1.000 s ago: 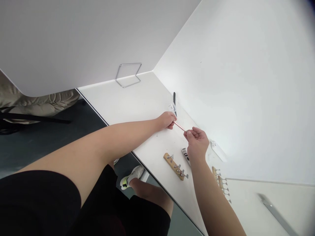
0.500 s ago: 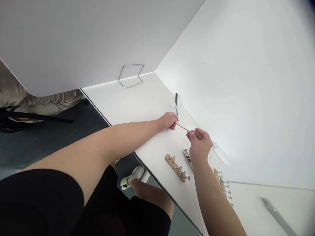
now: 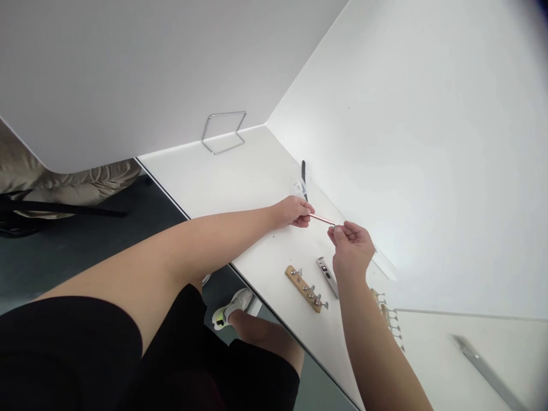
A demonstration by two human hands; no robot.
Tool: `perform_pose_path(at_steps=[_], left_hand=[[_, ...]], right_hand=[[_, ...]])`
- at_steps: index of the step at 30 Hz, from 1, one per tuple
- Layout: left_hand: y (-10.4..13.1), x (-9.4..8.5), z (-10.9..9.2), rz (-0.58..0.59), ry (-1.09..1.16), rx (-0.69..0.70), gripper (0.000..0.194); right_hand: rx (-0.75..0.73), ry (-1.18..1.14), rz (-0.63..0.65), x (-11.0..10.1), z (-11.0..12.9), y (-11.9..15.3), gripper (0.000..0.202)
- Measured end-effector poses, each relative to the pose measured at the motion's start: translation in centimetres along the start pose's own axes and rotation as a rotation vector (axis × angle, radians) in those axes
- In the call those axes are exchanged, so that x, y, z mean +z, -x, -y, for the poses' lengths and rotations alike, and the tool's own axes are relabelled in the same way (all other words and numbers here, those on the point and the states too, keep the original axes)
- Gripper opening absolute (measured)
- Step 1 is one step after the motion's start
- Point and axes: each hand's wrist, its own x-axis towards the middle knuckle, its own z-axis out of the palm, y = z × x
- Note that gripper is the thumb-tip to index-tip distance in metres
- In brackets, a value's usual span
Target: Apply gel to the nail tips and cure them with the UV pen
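A thin pinkish rod [image 3: 322,219] spans the gap between my two hands above the white table. My left hand [image 3: 298,212] is closed round its left end. The fingers of my right hand [image 3: 351,242] pinch something small and metallic at the rod's other end, mostly hidden by the fingertips. Below the hands lies a wooden strip [image 3: 303,288] with metal hooks or screws along it. Beside the strip rests a slim grey and white device [image 3: 327,277] with dark buttons, close to my right wrist.
A black-handled tool [image 3: 303,171] and a clear plastic bag [image 3: 298,186] lie behind my left hand. A wire frame [image 3: 223,133] stands against the grey panel. More hooked wooden strips [image 3: 385,314] sit beyond my right forearm. Another person's trousered leg [image 3: 85,182] shows at far left.
Both hands have shifted slightly to the right with the rod, which now lies a little flatter. More of the grey and white device shows. The view has moved slightly.
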Motion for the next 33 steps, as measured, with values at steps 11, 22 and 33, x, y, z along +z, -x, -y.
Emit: perform_pose_path(at_steps=[11,22,33], left_hand=[[13.9,3.2,0.0,-0.128,-0.215,0.294,0.017],[31.1,9.4,6.2,0.151,-0.879,0.571,0.041],[34.3,13.1,5.9,0.162,-1.127,0.631,0.033]], right_hand=[[-0.124,-0.161,-0.219,-7.7,9.6,11.2,0.021],[0.363,-0.802,-0.106,-10.9,9.8,27.3,0.024],[0.383,-1.059,0.078,-11.7,10.2,30.3,0.023]])
